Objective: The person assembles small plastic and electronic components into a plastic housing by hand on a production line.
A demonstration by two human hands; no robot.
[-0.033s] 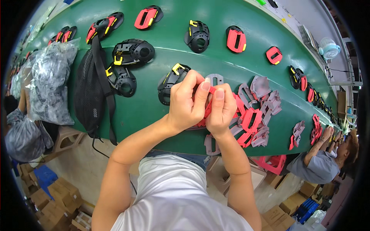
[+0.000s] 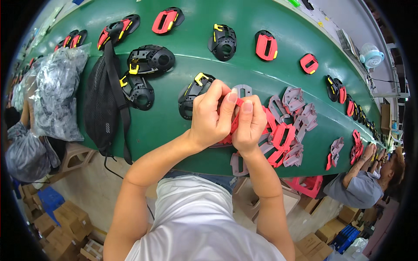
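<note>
My left hand (image 2: 211, 114) and my right hand (image 2: 249, 129) are close together over the green table, both closed. Between the thumbs and fingers they pinch a red plastic piece (image 2: 239, 102), mostly hidden behind the fingers. Just beyond my left hand lies a black shell with a yellow clip (image 2: 191, 96), partly covered by that hand. A grey slotted plate (image 2: 244, 89) shows behind the fingertips. To the right of my right hand, touching or overlapping one another, lie several loose red plastic frames (image 2: 283, 135) and grey plastic pieces (image 2: 307, 117).
Black shells (image 2: 150, 59) and red-and-black assemblies (image 2: 266, 45) are spread across the table (image 2: 174, 130). At the left lie a black mesh bag (image 2: 102, 100) with a strap and a clear plastic bag of parts (image 2: 61, 93). A co-worker (image 2: 359, 182) sits at the right; boxes (image 2: 72, 217) stand on the floor.
</note>
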